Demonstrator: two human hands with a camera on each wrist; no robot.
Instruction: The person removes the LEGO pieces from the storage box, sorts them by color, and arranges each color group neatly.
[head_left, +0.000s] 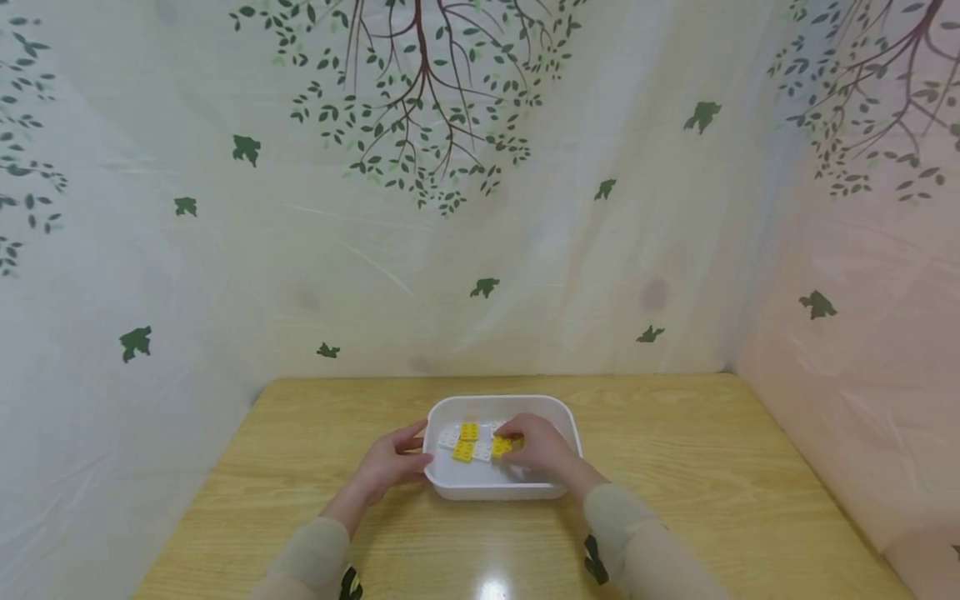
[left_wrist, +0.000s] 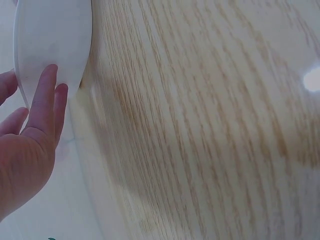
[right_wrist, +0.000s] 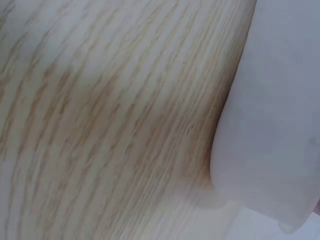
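Observation:
A white plastic tray (head_left: 495, 492) stands on the table, holding small yellow and white studded toy bricks. My left hand (head_left: 392, 461) is at the tray's left side; in the left wrist view its fingers (left_wrist: 44, 102) lie fairly straight against the outer wall. Inside the tray my right hand (head_left: 542, 447) reaches down, its thumb and fingertips around a yellow brick (head_left: 500, 448). Left of that hand lie a white brick (head_left: 482, 452), two more yellow bricks (head_left: 462, 451) and another white brick (head_left: 448, 437). The right palm hides part of the tray floor.
The wood-grain table (head_left: 675, 467) extends around the tray on both sides. Behind it hangs a pale curtain (head_left: 420, 292) printed with branches and green birds, continuing along the left and right. In the right wrist view the tray's wall (right_wrist: 270, 115) fills the right side.

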